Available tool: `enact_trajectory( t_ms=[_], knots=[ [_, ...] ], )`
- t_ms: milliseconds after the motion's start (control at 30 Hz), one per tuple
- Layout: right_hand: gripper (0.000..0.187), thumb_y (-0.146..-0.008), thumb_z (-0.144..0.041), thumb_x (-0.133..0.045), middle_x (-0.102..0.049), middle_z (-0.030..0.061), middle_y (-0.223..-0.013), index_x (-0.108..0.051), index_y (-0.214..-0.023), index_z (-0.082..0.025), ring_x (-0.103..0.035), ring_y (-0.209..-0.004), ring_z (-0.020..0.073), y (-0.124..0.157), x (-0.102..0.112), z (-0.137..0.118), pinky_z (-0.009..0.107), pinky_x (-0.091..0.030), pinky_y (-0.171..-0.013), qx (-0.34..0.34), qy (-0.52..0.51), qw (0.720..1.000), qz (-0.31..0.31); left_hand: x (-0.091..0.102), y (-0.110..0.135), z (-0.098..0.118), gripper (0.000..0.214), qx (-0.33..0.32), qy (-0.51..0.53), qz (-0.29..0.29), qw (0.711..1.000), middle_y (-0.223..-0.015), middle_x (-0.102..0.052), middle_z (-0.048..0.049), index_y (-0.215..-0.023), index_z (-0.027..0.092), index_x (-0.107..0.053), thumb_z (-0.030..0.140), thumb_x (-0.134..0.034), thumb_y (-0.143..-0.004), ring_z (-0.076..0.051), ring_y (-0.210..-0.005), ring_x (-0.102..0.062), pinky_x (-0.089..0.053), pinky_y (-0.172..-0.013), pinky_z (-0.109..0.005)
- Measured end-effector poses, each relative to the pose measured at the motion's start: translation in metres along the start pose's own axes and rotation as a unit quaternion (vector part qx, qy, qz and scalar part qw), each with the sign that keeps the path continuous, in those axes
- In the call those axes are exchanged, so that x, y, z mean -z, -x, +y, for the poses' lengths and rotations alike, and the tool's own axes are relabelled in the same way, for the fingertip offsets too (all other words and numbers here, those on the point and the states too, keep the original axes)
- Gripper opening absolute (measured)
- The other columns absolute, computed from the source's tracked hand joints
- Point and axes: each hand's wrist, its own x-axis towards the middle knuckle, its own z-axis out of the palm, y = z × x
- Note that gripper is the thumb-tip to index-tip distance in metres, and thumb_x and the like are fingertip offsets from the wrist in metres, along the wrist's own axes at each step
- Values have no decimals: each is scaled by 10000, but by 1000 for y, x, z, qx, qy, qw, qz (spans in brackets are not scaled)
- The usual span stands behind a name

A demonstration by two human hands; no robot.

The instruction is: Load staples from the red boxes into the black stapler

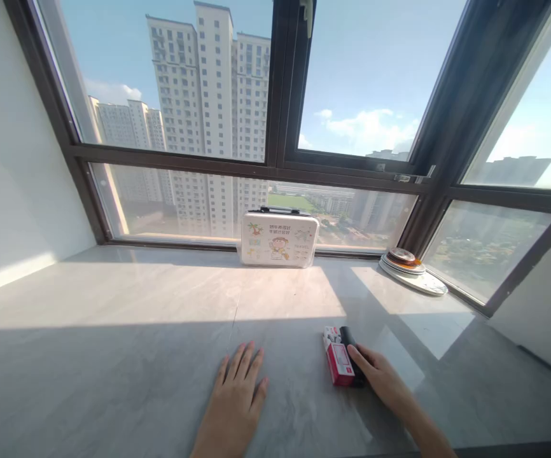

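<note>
My left hand (234, 394) lies flat on the marble-patterned sill (151, 388) with its fingers a little spread and nothing in it. To the right, my right hand (375, 372) grips a long black object (346, 336), thumb on top and fingers around its right side. The kind of this black object is not clear, since the hand covers part of it. Against its left side lies a red and white printed box (340, 364). A smaller white box (331, 334) with red print shows at the far end of the red one.
A white carrying case (280, 240) with cartoon print and a black handle stands against the window. In the right corner sits a stack of plates or discs (413, 273). Dark window frames (278, 83) border the sill, and a white wall (8, 159) rises at left.
</note>
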Motion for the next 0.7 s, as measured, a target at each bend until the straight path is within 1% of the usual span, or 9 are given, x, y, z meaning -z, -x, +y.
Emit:
enact_trajectory(
  t_ms=[100, 167, 267, 333, 400, 500, 600, 667, 700],
  knots=[
    [660, -825, -764, -502, -750, 44, -822, -778, -996, -189, -661, -822, 277, 1, -50, -23, 313, -491, -708, 24, -8, 999, 20, 2, 2, -1, 503, 12, 45, 12, 999, -1613, -348, 9, -1524, 306, -419, 475, -357, -1054, -248, -1511, -257, -189, -1254, -537],
    [650, -847, -747, -488, -747, 50, -797, -778, -1004, -187, -665, -803, 280, 0, -83, -39, 315, -491, -703, 34, 0, 999, 33, 5, 2, -1, 509, 40, 97, 25, 994, -1571, -429, -9, -1502, 276, -456, 497, -356, -1054, -236, -1483, -324, -191, -1259, -506],
    [633, -885, -718, -465, -747, 64, -788, -768, -1054, -189, -667, -772, 274, -1, -127, -59, 313, -486, -688, 47, 19, 998, 39, 8, -1, 0, 527, 113, 202, 66, 971, -1462, -561, -43, -1432, 236, -539, 538, -338, -1049, -219, -1399, -455, -307, -1218, -417],
    [623, -904, -706, -451, -754, 75, -825, -761, -1073, -194, -667, -772, 270, -2, -147, -66, 305, -476, -672, 59, 29, 997, 47, 10, -5, 4, 541, 156, 232, 103, 955, -1408, -597, -69, -1395, 207, -564, 554, -368, -1030, -230, -1345, -510, -401, -1148, -374],
    [624, -917, -700, -439, -749, 77, -825, -758, -1060, -184, -660, -755, 261, -2, -155, -67, 297, -464, -652, 69, 33, 996, 51, 11, -9, 9, 576, 178, 193, 142, 954, -1392, -587, -101, -1421, 175, -525, 547, -465, -985, -263, -1319, -522, -436, -1101, -382],
    [637, -928, -698, -428, -715, 56, -751, -754, -1017, -159, -624, -678, 230, 2, -150, -58, 281, -443, -608, 73, 17, 996, 48, 10, -13, 18, 637, 183, 88, 174, 964, -1303, -595, -134, -1449, 145, -479, 454, -597, -905, -309, -1234, -556, -462, -1034, -421],
    [625, -933, -691, -441, -682, 29, -710, -748, -1052, -160, -593, -633, 208, 10, -138, -46, 268, -424, -579, 61, -2, 997, 40, 11, -9, 18, 454, 185, 57, 163, 967, -1126, -624, -98, -1316, 182, -587, 371, -587, -903, -282, -1033, -634, -507, -901, -387],
    [601, -936, -677, -456, -668, 15, -702, -739, -1104, -174, -587, -627, 201, 15, -132, -41, 262, -415, -575, 52, -3, 998, 31, 13, -4, 11, 312, 183, 74, 162, 967, -1062, -623, -68, -1182, 222, -643, 385, -550, -933, -255, -945, -649, -514, -837, -356],
    [588, -939, -669, -459, -662, 9, -700, -735, -1122, -183, -587, -629, 199, 17, -131, -39, 260, -411, -576, 50, 0, 998, 28, 15, -1, 5, 284, 181, 83, 170, 965, -1054, -622, -61, -1135, 234, -652, 410, -535, -945, -250, -930, -650, -514, -821, -347]
  ],
)
